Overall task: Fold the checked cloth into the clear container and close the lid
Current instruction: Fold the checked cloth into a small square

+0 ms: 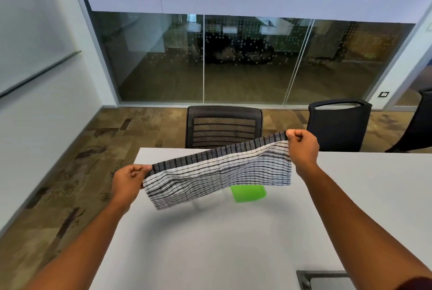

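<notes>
Stretching across the near end of the white table, the checked cloth hangs in the air as a long band, not touching the tabletop as far as the view shows. Its long axis runs from lower left to upper right, with the dark-striped top edge pulled taut and the rest draping down toward the person. It looks already doubled over, though the layers cannot be counted from here.

The left hand is clenched on the cloth's left end, thumb and fingers pinching the top corner. The right hand is clenched the same way on the right end, held higher and farther from the body. So the cloth lies directly between the two hands, each gripping one short end.

Behind and below the band, a green lid rests on the table, peeking out under the cloth's lower edge toward the right of centre. A faint clear shape just left of it may be the clear container, but it is too hidden and pale to be sure.

Judging from this, the next fold would bring the two short ends together, halving the long axis. The right hand sits nearer the lid, the left nearer the table's edge.
</notes>
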